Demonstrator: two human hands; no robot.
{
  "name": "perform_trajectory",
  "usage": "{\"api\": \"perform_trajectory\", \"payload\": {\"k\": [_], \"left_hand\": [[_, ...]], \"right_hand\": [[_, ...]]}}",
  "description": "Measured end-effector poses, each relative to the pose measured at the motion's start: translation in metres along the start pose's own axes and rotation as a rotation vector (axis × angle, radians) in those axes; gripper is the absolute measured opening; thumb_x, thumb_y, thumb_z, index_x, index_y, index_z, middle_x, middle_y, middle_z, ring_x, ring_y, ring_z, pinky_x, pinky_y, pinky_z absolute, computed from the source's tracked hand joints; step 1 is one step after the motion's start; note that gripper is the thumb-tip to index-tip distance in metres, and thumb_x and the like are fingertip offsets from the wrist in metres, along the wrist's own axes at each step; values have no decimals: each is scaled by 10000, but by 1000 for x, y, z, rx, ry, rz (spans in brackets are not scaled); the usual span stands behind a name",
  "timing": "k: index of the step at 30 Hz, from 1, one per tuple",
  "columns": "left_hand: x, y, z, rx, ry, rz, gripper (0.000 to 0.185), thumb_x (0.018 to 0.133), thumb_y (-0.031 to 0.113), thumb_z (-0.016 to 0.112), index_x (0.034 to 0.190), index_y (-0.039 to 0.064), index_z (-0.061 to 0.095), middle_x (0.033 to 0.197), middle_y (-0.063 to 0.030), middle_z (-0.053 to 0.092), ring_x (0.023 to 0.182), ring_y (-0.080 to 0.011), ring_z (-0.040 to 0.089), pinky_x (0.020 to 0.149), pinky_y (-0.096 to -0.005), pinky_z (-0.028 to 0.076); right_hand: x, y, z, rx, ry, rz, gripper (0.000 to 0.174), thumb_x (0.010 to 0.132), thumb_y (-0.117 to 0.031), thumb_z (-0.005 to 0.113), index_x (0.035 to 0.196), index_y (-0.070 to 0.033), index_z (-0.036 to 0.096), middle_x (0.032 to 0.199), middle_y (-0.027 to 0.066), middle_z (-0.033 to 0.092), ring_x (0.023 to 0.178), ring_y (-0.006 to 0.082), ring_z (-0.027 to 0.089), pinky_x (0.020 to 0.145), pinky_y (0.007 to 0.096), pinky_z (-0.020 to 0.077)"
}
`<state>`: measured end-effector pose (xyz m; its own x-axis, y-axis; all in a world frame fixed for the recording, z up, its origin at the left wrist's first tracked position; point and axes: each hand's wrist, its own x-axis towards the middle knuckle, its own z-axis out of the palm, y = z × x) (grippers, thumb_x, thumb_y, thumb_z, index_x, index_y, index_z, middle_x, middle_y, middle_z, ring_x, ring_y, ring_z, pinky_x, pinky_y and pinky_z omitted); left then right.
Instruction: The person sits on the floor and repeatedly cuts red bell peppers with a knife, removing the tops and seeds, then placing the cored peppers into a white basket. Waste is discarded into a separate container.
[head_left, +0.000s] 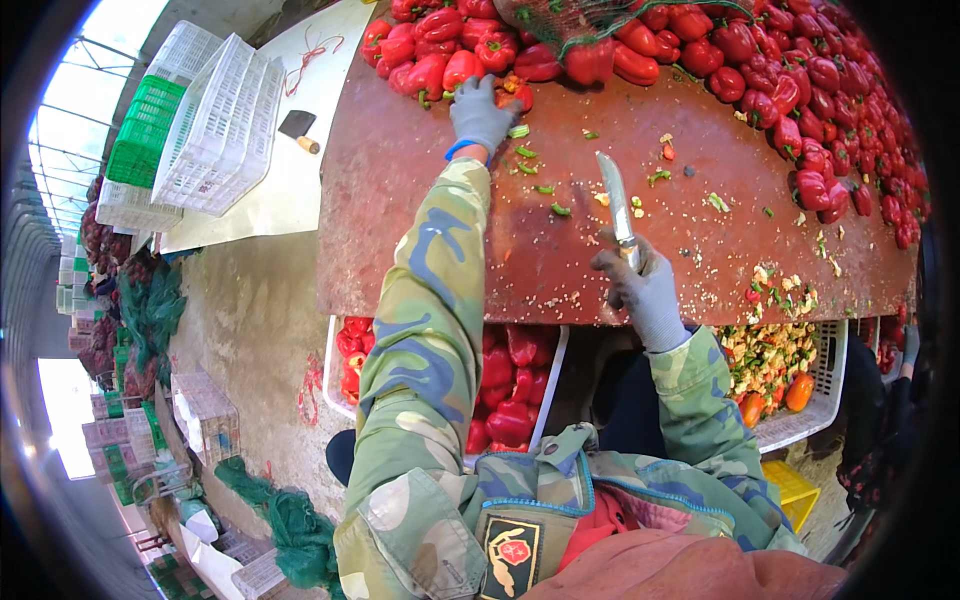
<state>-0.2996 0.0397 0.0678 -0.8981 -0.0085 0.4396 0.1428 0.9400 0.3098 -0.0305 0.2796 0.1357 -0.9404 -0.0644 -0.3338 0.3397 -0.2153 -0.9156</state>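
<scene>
My left hand (482, 116), in a grey glove with a blue band at the wrist, reaches to the near edge of a pile of red bell peppers (442, 45) on the reddish-brown tabletop (405, 187). Its fingers touch the peppers there; whether they grip one is not plain. Beside them lies a pepper with an orange, torn-looking part (514, 91). My right hand (646, 289), also in a grey glove, is closed around the handle of a knife (616, 196) above the table's near edge. The blade points away from me. Green stem pieces (561, 210) and pale seeds lie between the hands.
Below the table edge stand a white crate (553, 390) of red peppers and a white crate (829, 390) of cores and trimmings. A green net (562, 22) lies over peppers at the back. On the left are stacked plastic crates (225, 127) and a cleaver (298, 124). A person's gloved hand (911, 343) shows far right.
</scene>
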Motion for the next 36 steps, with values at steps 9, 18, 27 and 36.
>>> {"api": "perform_trajectory", "payload": {"k": [9,18,27,36], "left_hand": [[6,0,48,-90,32,-76,304,820,271,699,1020,43,690,1203,-187,614,1207,-372,526,973,-472,466],[-111,18,-37,-1382,-219,-482,222,939,159,639,1090,-2,660,1114,-94,694,998,-241,659,855,-395,540],[-202,57,-93,-2117,-569,-626,273,967,130,566,1197,-3,626,1235,-144,659,1115,-259,635,978,-443,513],[-220,70,-89,-1949,-317,-704,258,982,176,550,1134,-19,625,1104,-135,690,984,-251,675,921,-397,545]], "right_hand": [[14,-1,0,12,-38,53,350,900,-152,706,1210,-35,594,794,8,606,514,41,434,464,213,367],[29,8,-5,115,74,-58,385,927,-248,696,1224,-20,604,759,-25,602,479,49,454,448,225,363],[18,9,-3,83,-348,33,489,876,-265,751,1289,-52,600,791,-29,531,610,71,487,545,239,378],[-6,14,1,233,-493,119,306,868,-248,748,1080,-85,599,781,-32,540,570,49,483,493,227,379]]}}
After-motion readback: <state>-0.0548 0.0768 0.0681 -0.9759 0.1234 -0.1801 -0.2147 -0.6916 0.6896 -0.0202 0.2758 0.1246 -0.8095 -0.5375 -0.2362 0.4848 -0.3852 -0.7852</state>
